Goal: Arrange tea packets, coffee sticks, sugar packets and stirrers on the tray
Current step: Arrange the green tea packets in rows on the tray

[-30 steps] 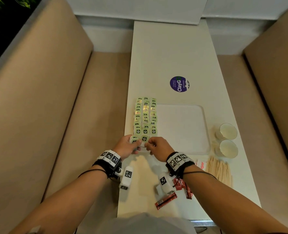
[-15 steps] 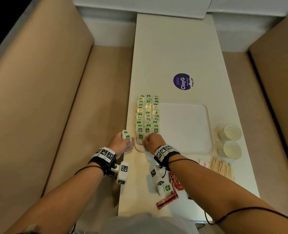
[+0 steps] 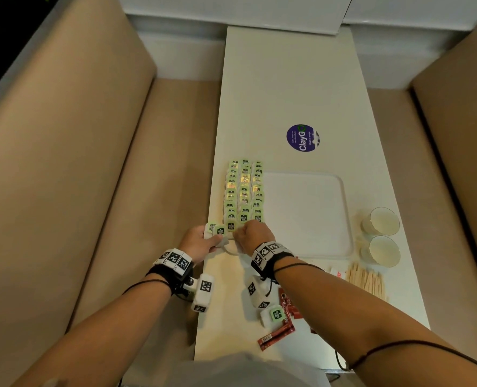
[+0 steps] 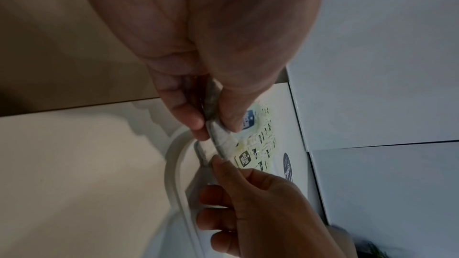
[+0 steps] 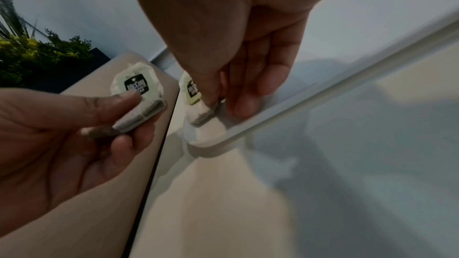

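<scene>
Tan padded seats flank a long white bench (image 3: pixel 287 79) that runs away from the person. Near its left edge lies the white tray (image 3: pixel 307 213), with rows of green tea packets (image 3: pixel 244 191) filling its left side in three columns lined up along the bench's long axis; its right side is bare. At the tray's near left corner, the left hand (image 3: pixel 196 244) pinches a small stack of tea packets (image 5: pixel 137 93), labels up, over the bench edge. Beside it, the right hand (image 3: pixel 252 236) pinches one packet (image 5: pixel 195 95) against the tray corner. Red coffee sticks (image 3: pixel 276 333), wooden stirrers (image 3: pixel 367 280) and two cups (image 3: pixel 382 236) sit apart to the right.
</scene>
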### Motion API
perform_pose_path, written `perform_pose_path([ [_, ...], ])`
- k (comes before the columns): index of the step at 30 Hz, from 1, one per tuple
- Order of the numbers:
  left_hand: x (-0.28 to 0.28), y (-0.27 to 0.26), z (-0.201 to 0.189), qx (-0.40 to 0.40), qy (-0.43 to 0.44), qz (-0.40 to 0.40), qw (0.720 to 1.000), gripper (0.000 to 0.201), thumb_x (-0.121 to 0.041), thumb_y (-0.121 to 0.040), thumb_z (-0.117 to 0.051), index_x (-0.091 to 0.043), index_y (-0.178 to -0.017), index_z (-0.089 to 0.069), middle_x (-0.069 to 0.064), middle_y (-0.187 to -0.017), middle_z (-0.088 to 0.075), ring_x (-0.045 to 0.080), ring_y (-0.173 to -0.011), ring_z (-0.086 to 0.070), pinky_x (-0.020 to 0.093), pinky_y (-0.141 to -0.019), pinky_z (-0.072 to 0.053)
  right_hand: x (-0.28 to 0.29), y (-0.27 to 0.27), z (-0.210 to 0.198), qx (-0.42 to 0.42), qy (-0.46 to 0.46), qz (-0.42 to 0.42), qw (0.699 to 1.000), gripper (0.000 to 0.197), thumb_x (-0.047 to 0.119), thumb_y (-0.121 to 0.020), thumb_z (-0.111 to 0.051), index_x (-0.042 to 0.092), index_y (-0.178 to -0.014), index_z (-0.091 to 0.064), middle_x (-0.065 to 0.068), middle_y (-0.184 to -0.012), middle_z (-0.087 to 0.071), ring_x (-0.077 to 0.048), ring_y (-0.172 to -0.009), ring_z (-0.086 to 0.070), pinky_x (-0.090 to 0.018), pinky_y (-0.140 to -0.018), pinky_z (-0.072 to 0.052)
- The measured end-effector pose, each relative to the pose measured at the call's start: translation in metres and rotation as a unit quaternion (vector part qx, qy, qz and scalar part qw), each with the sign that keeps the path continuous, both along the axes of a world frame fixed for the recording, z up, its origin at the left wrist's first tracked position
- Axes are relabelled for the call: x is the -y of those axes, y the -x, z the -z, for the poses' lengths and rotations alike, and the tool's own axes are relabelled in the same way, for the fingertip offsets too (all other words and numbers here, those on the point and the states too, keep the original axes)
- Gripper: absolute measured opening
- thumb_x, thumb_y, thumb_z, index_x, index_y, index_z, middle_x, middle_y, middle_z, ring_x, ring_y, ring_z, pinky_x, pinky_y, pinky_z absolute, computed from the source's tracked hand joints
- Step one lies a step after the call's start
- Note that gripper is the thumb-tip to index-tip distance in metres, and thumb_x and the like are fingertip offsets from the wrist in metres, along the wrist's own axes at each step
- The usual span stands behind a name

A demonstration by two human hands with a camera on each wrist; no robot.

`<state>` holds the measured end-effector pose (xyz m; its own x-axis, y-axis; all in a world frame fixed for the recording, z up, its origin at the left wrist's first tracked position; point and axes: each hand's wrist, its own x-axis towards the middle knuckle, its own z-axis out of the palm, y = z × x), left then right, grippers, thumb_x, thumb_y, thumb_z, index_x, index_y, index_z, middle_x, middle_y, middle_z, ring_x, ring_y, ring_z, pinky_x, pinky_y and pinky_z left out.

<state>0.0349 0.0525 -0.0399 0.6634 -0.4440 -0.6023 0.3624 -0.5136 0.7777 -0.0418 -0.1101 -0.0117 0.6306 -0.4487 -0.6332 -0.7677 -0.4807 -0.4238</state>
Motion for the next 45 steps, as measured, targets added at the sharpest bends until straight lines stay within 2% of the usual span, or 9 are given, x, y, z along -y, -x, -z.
perform_pose_path([
  [6,0.007,0.003,-0.005,-0.022,0.025,-0.022,0.999,0.006,-0.012,-0.092,-0.072,-0.01,-0.097,-0.071,0.012,-0.089,-0.076,0.021,-0.076,-0.069,0.037,-0.076,-0.06,0.01,0.018,-0.001,0.103,-0.067,-0.027,0.992,0.029,0.033,-0.101,-0.055,0.012,-0.088,-0.07,-0.003,-0.081,-0.072,-0.022,-0.07,-0.068,-0.039,-0.074,-0.06],
  [10,0.014,0.005,-0.009,-0.009,0.032,-0.005,0.999,0.008,-0.013,-0.092,-0.072,-0.013,-0.099,-0.071,0.006,-0.082,-0.074,0.015,-0.063,-0.061,0.03,-0.063,-0.051,0.016,0.028,-0.01,0.134,-0.138,-0.066,0.979,0.03,0.031,-0.103,-0.053,0.011,-0.092,-0.073,0.004,-0.078,-0.07,-0.009,-0.054,-0.058,-0.025,-0.061,-0.054],
  [17,0.029,0.009,-0.01,-0.005,0.036,0.015,0.999,0.011,-0.019,-0.089,-0.076,-0.018,-0.099,-0.073,0.006,-0.088,-0.077,0.016,-0.069,-0.062,0.033,-0.067,-0.052,0.028,0.034,-0.004,0.145,-0.119,-0.054,0.981,0.035,0.035,-0.097,-0.064,0.008,-0.076,-0.07,-0.007,-0.068,-0.066,-0.009,-0.052,-0.054,-0.024,-0.059,-0.05],
  [23,0.034,0.008,-0.015,-0.049,0.047,-0.021,0.997,0.013,0.004,-0.095,-0.06,-0.007,-0.096,-0.067,0.011,-0.091,-0.073,0.024,-0.083,-0.068,0.029,-0.072,-0.058,0.039,0.034,0.012,0.135,-0.076,0.042,0.987,0.046,0.031,-0.094,-0.068,-0.008,-0.072,-0.06,-0.008,-0.063,-0.052,-0.018,-0.057,-0.043,-0.027,-0.057,-0.038],
  [29,0.028,0.001,-0.007,-0.054,0.009,0.017,0.998,0.018,-0.001,-0.097,-0.057,-0.014,-0.103,-0.068,0.002,-0.103,-0.077,0.021,-0.101,-0.072,0.035,-0.082,-0.057,0.034,0.036,0.018,0.064,-0.052,0.046,0.995,0.043,0.026,-0.092,-0.07,0.018,-0.052,-0.056,0.002,-0.054,-0.052,-0.013,-0.051,-0.046,-0.022,-0.052,-0.04],
  [33,0.022,-0.001,-0.005,-0.018,-0.005,0.051,0.999,0.02,-0.003,-0.091,-0.066,-0.02,-0.1,-0.07,0.004,-0.104,-0.077,0.026,-0.099,-0.072,0.039,-0.083,-0.056,0.026,0.03,0.018,0.06,-0.044,0.062,0.995,0.036,0.027,-0.09,-0.069,0.016,-0.056,-0.062,-0.009,-0.063,-0.065,-0.017,-0.057,-0.054,-0.028,-0.056,-0.049],
  [36,0.023,0.001,-0.006,-0.018,0.002,0.049,0.999,0.024,0.001,-0.087,-0.072,-0.022,-0.095,-0.068,0.004,-0.098,-0.075,0.023,-0.089,-0.07,0.041,-0.088,-0.057,0.022,0.027,0.015,0.06,-0.027,0.075,0.995,0.042,0.027,-0.09,-0.068,0.017,-0.051,-0.055,-0.001,-0.06,-0.062,-0.017,-0.055,-0.055,-0.03,-0.056,-0.05],
  [41,0.027,0.003,-0.005,-0.038,0.03,0.021,0.999,0.032,0.012,-0.089,-0.063,-0.019,-0.096,-0.068,-0.001,-0.09,-0.074,0.017,-0.084,-0.069,0.027,-0.074,-0.059,0.022,0.028,0.006,0.056,-0.029,0.077,0.995,0.042,0.033,-0.089,-0.069,0.021,-0.053,-0.05,0.006,-0.055,-0.053,-0.013,-0.051,-0.049,-0.023,-0.05,-0.039],
  [45,0.03,0.002,-0.005,-0.038,0.041,0.019,0.998,0.03,0.009,-0.092,-0.062,-0.012,-0.114,-0.066,0.001,-0.093,-0.075,0.014,-0.083,-0.068,0.027,-0.072,-0.057,0.023,0.03,0.001,0.108,-0.04,0.079,0.99,0.04,0.041,-0.09,-0.066,0.016,-0.062,-0.053,-0.001,-0.059,-0.055,-0.016,-0.056,-0.048,-0.032,-0.057,-0.045],
])
